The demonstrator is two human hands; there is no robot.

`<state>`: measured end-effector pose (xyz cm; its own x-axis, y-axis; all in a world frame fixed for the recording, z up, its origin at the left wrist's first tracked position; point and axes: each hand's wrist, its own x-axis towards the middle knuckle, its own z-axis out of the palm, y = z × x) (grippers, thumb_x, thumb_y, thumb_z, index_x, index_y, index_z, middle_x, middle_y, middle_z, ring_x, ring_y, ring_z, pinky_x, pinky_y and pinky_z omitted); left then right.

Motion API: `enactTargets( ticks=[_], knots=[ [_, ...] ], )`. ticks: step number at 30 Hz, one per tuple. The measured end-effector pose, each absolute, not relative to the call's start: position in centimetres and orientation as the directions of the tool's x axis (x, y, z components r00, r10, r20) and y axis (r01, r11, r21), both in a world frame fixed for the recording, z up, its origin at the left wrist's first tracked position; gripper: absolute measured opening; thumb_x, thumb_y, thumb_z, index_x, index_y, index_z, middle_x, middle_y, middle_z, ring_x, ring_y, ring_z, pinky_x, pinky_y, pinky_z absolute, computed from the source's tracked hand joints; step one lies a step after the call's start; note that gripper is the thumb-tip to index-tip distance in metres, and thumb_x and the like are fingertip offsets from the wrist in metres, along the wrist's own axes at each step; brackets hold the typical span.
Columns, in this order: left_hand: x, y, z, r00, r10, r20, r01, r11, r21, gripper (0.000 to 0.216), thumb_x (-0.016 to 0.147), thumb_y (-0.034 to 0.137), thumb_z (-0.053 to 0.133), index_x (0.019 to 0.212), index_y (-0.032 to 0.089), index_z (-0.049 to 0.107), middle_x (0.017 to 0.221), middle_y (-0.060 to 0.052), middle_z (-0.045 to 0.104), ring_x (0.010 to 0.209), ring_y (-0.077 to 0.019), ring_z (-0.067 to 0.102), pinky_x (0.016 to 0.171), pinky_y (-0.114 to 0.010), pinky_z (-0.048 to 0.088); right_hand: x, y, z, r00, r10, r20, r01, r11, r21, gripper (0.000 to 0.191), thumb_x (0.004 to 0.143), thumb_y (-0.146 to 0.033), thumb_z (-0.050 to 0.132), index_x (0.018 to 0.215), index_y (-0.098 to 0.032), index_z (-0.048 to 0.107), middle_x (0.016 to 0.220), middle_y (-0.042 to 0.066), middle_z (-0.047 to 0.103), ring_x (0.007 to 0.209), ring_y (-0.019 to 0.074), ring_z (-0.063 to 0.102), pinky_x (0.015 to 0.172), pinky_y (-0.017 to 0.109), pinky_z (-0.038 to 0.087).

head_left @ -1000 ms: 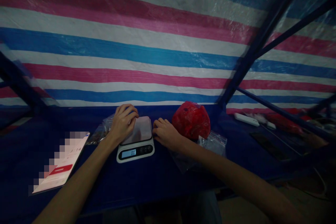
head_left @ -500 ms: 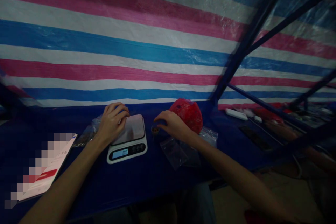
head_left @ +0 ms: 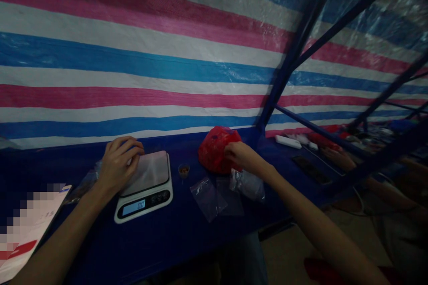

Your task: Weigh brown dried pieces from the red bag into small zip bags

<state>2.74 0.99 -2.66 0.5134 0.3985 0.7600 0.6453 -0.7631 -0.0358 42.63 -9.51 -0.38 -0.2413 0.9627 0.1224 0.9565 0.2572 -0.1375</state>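
Observation:
A white kitchen scale (head_left: 145, 187) with a metal plate lies on the blue table, its display reading 0.0. My left hand (head_left: 122, 160) rests at the plate's left edge, fingers loosely bent and apart, with nothing seen in them. Right of the scale stands a small clear cup (head_left: 183, 170) with brown bits inside. Farther right is a bulging red plastic bag (head_left: 214, 151). My right hand (head_left: 242, 156) is at the bag's right side, its bent fingers closed on the plastic; the fingertips are partly hidden.
Clear zip bags (head_left: 207, 198) lie before the red bag, beside a crumpled clear bag (head_left: 249, 185). A paper sheet (head_left: 36, 227) is at the left. A dark phone-like slab (head_left: 310, 169), a white box (head_left: 288, 142) and another person's arm (head_left: 341, 158) are beyond the blue frame (head_left: 284, 75).
My right hand has left the small cup and moved right to the red bag, where its fingers have closed. My left hand stays by the scale. The view has turned slightly right.

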Motion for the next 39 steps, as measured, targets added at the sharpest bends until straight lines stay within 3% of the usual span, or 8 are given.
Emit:
enactTargets(
  ticks=[3,8,19,22,29,33,36,39],
  knots=[
    [2.6,1.1,-2.6,0.526,0.365,0.768,0.636,-0.768,-0.071,0.020,0.090,0.018,0.050,0.079,0.022,0.067,0.092,-0.006,0.073,0.104,-0.0292,0.059,0.090,-0.048,0.043,42.4,-10.5,-1.2,-0.240,0.955,0.176,0.955,0.265,-0.136,0.018,0.094,-0.016,0.059,0.105,-0.019,0.072,0.107,0.007,0.072,0.100,0.0195,0.066,0.086,0.027,0.048],
    [2.8,1.0,-2.8,0.544,0.369,0.754,0.632,-0.771,-0.079,0.020,0.091,0.020,0.050,0.081,0.022,0.067,0.094,-0.006,0.073,0.107,-0.0293,0.058,0.091,-0.049,0.043,42.1,-9.8,-2.3,-0.211,0.966,0.151,0.966,0.230,-0.121,0.014,0.095,-0.021,0.061,0.100,-0.018,0.073,0.107,0.008,0.071,0.100,0.0209,0.066,0.083,0.028,0.048],
    [2.9,0.9,-2.7,0.537,0.412,0.736,0.646,-0.762,-0.044,0.017,0.089,0.015,0.052,0.083,0.023,0.066,0.095,-0.005,0.072,0.107,-0.0282,0.059,0.091,-0.048,0.043,41.9,-11.4,0.3,-0.121,0.942,0.314,0.923,0.223,-0.314,0.011,0.093,-0.020,0.063,0.089,-0.019,0.073,0.094,0.005,0.071,0.088,0.0184,0.065,0.080,0.028,0.047],
    [3.1,0.7,-2.6,0.554,0.413,0.723,0.633,-0.773,-0.044,0.017,0.089,0.014,0.052,0.084,0.023,0.065,0.096,-0.004,0.072,0.108,-0.0282,0.058,0.090,-0.047,0.043,38.7,-11.9,1.6,-0.256,0.903,0.346,0.859,0.376,-0.347,0.009,0.094,-0.023,0.063,0.095,-0.021,0.072,0.098,0.004,0.070,0.092,0.0173,0.065,0.082,0.027,0.048],
    [3.2,0.4,-2.7,0.576,0.423,0.700,0.610,-0.792,-0.022,0.017,0.088,0.014,0.052,0.083,0.023,0.065,0.096,-0.004,0.072,0.108,-0.0283,0.058,0.090,-0.046,0.042,31.3,-8.1,-0.1,-0.555,0.803,0.215,0.794,0.589,-0.151,0.013,0.095,-0.028,0.063,0.100,-0.020,0.071,0.098,0.005,0.069,0.090,0.0179,0.063,0.075,0.027,0.046],
    [2.7,0.4,-2.5,0.558,0.400,0.727,0.616,-0.786,-0.041,0.018,0.088,0.013,0.052,0.084,0.023,0.066,0.097,-0.005,0.072,0.109,-0.0285,0.058,0.092,-0.047,0.042,34.1,-8.8,0.0,-0.488,0.832,0.264,0.824,0.539,-0.175,0.021,0.094,-0.017,0.061,0.113,-0.021,0.069,0.109,0.006,0.070,0.100,0.0195,0.064,0.085,0.029,0.047],
    [2.8,0.4,-2.4,0.552,0.374,0.745,0.615,-0.786,-0.062,0.017,0.089,0.013,0.052,0.085,0.022,0.066,0.097,-0.006,0.072,0.109,-0.0293,0.057,0.091,-0.048,0.042,38.2,-11.1,0.7,-0.302,0.904,0.301,0.881,0.385,-0.273,0.021,0.093,-0.009,0.057,0.102,-0.019,0.072,0.106,0.005,0.072,0.100,0.0182,0.066,0.088,0.028,0.047],
    [3.1,0.3,-2.5,0.578,0.361,0.732,0.596,-0.799,-0.077,0.017,0.090,0.014,0.051,0.085,0.021,0.066,0.097,-0.006,0.072,0.110,-0.0291,0.057,0.092,-0.048,0.042,41.0,-12.4,0.4,-0.216,0.958,0.187,0.912,0.266,-0.312,0.017,0.091,-0.011,0.059,0.094,-0.019,0.074,0.097,0.004,0.072,0.088,0.0170,0.067,0.080,0.027,0.047]
  ],
)
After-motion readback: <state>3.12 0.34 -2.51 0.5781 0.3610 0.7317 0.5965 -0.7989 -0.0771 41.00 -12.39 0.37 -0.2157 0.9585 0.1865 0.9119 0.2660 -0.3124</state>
